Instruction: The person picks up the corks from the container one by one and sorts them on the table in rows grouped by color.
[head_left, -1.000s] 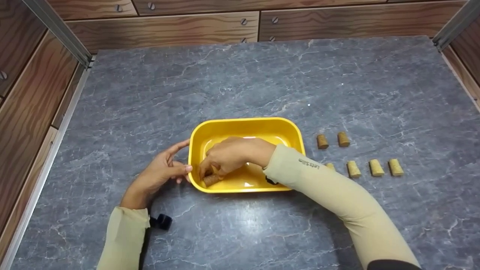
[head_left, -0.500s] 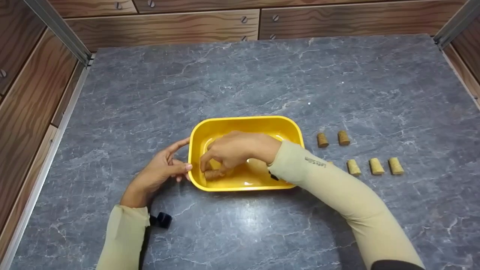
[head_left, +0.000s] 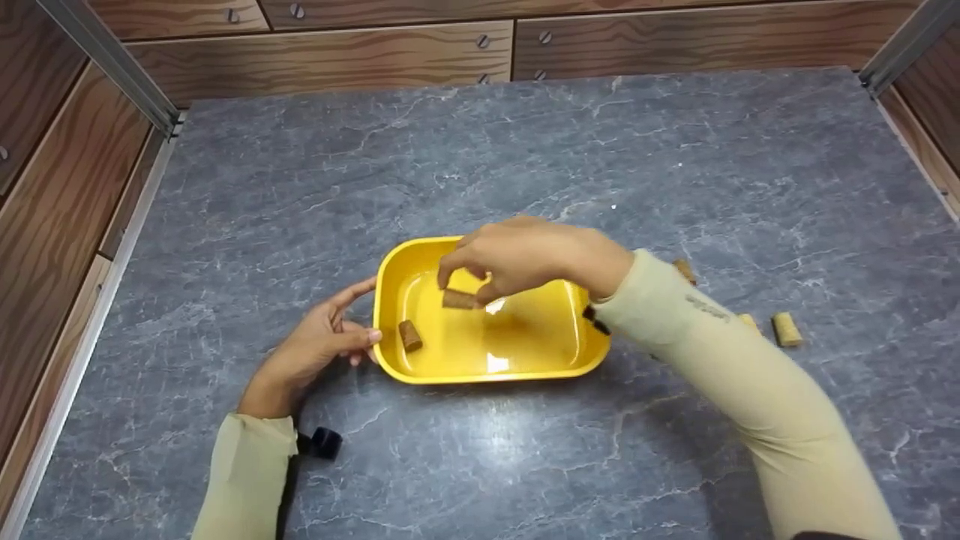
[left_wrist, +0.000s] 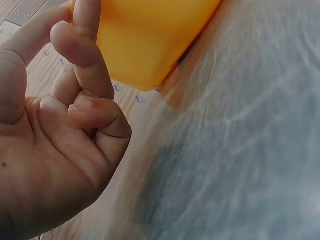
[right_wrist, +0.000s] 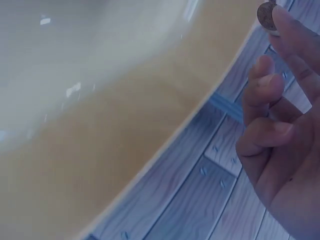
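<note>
A brown cork stopper is pinched lengthwise between the fingertips and thumb of my right hand, over the yellow tub. In the right wrist view the round end of that cork stopper shows between thumb and finger, the other fingers loosely curled. Another brown cork stopper lies on the tub floor at the left end. My left hand holds the tub's left end, thumb on the rim and forefinger at the outer wall. In the left wrist view its other fingers curl beside the tub.
Right of the tub, a pale cork lies on the grey marbled table. A brown cork and another pale cork are partly covered by the right sleeve. Wood-patterned panels border the table.
My right hand has risen from the tub's left end and shifted right and back with a cork stopper. The other cork stopper in the tub now shows fully. The left hand stays put.
</note>
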